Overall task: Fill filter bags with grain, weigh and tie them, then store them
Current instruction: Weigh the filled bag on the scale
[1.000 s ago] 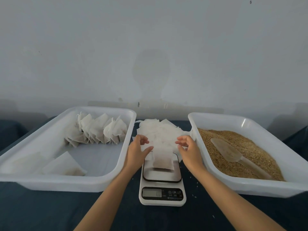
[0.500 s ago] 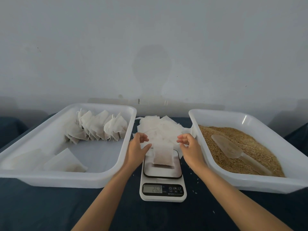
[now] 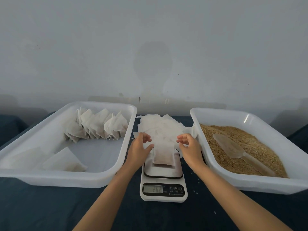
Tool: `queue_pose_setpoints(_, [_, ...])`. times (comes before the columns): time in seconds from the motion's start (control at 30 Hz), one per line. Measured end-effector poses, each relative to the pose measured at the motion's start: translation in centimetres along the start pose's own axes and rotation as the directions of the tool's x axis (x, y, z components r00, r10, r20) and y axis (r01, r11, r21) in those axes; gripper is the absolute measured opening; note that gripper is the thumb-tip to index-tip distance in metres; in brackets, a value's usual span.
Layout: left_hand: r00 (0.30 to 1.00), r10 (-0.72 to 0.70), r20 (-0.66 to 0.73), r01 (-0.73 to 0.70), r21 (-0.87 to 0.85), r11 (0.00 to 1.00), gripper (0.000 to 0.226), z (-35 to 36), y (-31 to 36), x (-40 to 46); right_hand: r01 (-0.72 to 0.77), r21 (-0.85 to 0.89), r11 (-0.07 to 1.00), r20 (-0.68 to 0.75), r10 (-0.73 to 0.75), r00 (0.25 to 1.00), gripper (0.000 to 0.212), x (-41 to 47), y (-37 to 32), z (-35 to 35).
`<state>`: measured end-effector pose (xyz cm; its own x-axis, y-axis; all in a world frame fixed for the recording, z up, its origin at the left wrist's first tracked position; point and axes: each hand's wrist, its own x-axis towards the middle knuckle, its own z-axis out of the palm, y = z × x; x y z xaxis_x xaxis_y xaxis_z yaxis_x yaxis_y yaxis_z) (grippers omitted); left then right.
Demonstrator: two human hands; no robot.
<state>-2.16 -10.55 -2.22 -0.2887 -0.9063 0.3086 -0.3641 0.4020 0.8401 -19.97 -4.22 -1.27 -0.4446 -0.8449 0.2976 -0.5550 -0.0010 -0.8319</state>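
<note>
A filled filter bag (image 3: 163, 154) stands on the platform of a small white kitchen scale (image 3: 164, 189), whose display is lit. My left hand (image 3: 139, 150) hovers just left of the bag, fingers loosely curled and holding nothing. On the bag's right side my right hand (image 3: 190, 147) does the same, empty. Behind the scale lies a pile of empty filter bags (image 3: 160, 129). The right tray (image 3: 250, 119) holds brown grain (image 3: 250, 147) with a clear plastic scoop (image 3: 233, 149) lying on it.
The left white tray (image 3: 100, 164) holds a row of several tied filled bags (image 3: 98, 127) at its back and two flatter bags (image 3: 65, 161) at its front left. A few loose grains lie on the dark blue tablecloth (image 3: 50, 205). A grey wall stands behind.
Both hands have drawn slightly apart from the bag, which now stands alone on the scale. The display has gone from blank to showing a reading.
</note>
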Motion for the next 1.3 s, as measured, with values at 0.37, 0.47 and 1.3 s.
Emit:
queue_pose_setpoints(0.37, [0.947,-0.193,0.257,0.147,0.188,0.971,0.069,1.8,1.4,0.8,-0.115,0.000,0.993,0.149,0.114,0.982,0.030,0.2,-0.4,1.3])
queue_pose_setpoints(0.47, [0.966,-0.154,0.207,0.117,0.181,0.977,0.067,1.6,1.9,0.8,-0.067,0.052,0.996,0.110,0.061,0.992,0.024,0.0,-0.8,1.2])
queue_pose_setpoints(1.3, [0.963,-0.039,-0.266,0.101,0.224,0.969,0.022,-15.7,4.7,0.2,0.198,0.269,0.943,0.375,-0.292,0.880,0.020,-0.3,-15.6,7.6])
